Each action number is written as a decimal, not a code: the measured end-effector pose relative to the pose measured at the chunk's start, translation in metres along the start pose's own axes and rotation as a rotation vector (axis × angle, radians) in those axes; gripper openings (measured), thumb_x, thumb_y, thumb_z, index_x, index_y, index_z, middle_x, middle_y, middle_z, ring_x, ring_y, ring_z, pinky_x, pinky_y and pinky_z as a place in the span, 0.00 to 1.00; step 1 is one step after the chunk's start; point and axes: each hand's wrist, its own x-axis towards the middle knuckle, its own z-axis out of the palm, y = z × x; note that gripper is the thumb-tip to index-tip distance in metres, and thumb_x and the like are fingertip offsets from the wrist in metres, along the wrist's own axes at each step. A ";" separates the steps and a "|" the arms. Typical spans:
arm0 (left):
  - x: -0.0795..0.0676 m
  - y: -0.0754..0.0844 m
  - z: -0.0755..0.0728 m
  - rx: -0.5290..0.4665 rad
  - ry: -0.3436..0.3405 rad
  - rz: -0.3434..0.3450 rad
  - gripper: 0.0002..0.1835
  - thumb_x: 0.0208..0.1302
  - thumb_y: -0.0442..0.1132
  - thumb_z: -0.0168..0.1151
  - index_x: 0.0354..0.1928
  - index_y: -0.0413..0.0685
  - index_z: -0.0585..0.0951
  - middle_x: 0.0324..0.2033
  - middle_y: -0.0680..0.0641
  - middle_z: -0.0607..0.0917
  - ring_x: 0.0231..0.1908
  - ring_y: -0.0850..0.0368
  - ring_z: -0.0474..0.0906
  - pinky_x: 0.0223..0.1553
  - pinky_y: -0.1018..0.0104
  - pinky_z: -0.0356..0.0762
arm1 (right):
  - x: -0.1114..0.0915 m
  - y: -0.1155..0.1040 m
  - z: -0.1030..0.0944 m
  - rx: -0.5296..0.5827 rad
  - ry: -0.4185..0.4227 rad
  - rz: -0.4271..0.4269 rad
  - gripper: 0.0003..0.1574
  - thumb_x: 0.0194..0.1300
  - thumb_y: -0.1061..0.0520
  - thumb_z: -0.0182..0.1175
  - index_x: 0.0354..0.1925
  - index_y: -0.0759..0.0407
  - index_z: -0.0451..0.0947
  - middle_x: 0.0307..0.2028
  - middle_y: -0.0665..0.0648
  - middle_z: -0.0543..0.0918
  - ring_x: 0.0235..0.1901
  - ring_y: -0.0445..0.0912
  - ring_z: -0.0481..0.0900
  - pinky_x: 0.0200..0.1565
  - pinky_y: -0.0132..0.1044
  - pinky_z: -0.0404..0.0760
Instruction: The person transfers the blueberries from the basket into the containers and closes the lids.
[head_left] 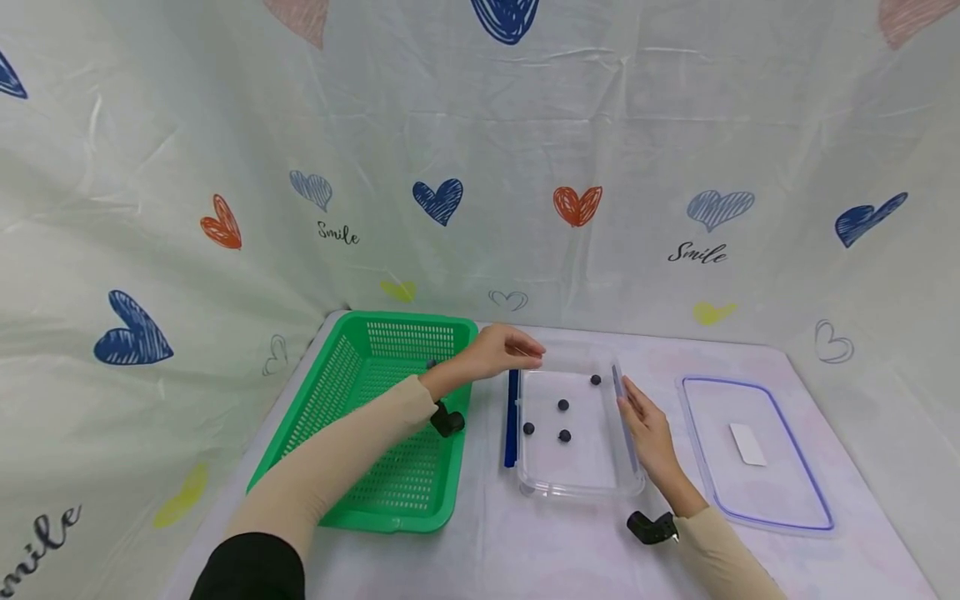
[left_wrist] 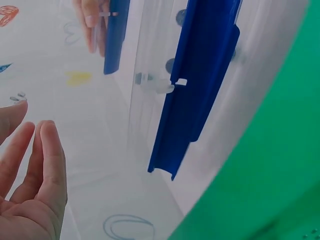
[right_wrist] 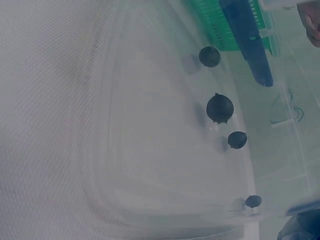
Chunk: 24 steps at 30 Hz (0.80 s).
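Note:
A clear plastic box holds several small dark balls, some with a tiny nub. My left hand hovers over the box's far left corner. Its thumb stands apart from the straight fingers in the left wrist view, with nothing visible between them. On the box's right side, my right hand rests its extended fingers against the upright side flap. The blue flap on the left side hangs outward. Part of my left hand also shows at the right wrist view's top right corner.
Left of the box stands a green slotted basket, with a dark ball near its far right side, beside my left wrist. A clear lid with a blue rim lies to the right, bearing a white label. A heart-printed curtain hangs behind.

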 end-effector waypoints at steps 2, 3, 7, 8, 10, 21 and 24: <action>-0.003 -0.001 -0.003 0.008 0.009 0.000 0.12 0.65 0.36 0.69 0.50 0.40 0.86 0.45 0.46 0.88 0.44 0.57 0.85 0.47 0.69 0.82 | 0.000 0.000 0.001 -0.014 0.005 0.002 0.35 0.80 0.52 0.48 0.75 0.68 0.55 0.72 0.69 0.60 0.70 0.61 0.60 0.64 0.45 0.63; -0.004 -0.001 -0.005 0.013 0.012 0.000 0.12 0.65 0.36 0.69 0.49 0.40 0.86 0.45 0.46 0.88 0.44 0.57 0.85 0.47 0.68 0.82 | 0.000 0.000 0.001 -0.021 0.008 0.004 0.35 0.80 0.52 0.48 0.75 0.67 0.55 0.72 0.69 0.60 0.70 0.61 0.61 0.64 0.45 0.63; -0.008 -0.004 -0.012 0.025 0.037 -0.002 0.12 0.66 0.36 0.69 0.49 0.40 0.86 0.44 0.47 0.88 0.44 0.56 0.84 0.47 0.67 0.82 | -0.001 -0.002 0.002 -0.034 0.013 0.006 0.34 0.80 0.52 0.48 0.75 0.67 0.55 0.71 0.70 0.60 0.70 0.62 0.61 0.64 0.48 0.63; -0.009 -0.006 -0.014 0.027 0.045 -0.001 0.12 0.66 0.36 0.69 0.49 0.40 0.86 0.44 0.47 0.88 0.44 0.56 0.84 0.47 0.67 0.82 | -0.001 -0.002 0.002 -0.035 0.013 0.007 0.34 0.80 0.52 0.48 0.75 0.67 0.55 0.71 0.70 0.60 0.70 0.62 0.61 0.64 0.49 0.63; -0.011 -0.009 -0.019 0.027 0.064 0.003 0.12 0.65 0.35 0.69 0.49 0.40 0.86 0.44 0.46 0.88 0.44 0.56 0.84 0.46 0.67 0.82 | -0.001 -0.003 0.001 -0.029 0.013 0.008 0.34 0.80 0.52 0.48 0.75 0.67 0.55 0.71 0.70 0.60 0.70 0.62 0.61 0.64 0.49 0.63; -0.029 -0.018 -0.047 0.034 0.156 -0.032 0.13 0.67 0.36 0.67 0.51 0.40 0.85 0.47 0.43 0.87 0.46 0.54 0.83 0.48 0.64 0.82 | 0.000 0.001 0.001 -0.040 0.016 0.021 0.35 0.80 0.51 0.49 0.75 0.66 0.55 0.72 0.69 0.60 0.70 0.61 0.60 0.63 0.45 0.63; -0.034 -0.022 -0.055 0.040 0.175 -0.047 0.14 0.68 0.37 0.66 0.52 0.40 0.84 0.50 0.41 0.85 0.48 0.51 0.82 0.51 0.61 0.81 | 0.000 0.001 0.002 -0.045 0.018 0.018 0.35 0.80 0.50 0.49 0.75 0.66 0.56 0.72 0.69 0.60 0.70 0.60 0.61 0.63 0.43 0.64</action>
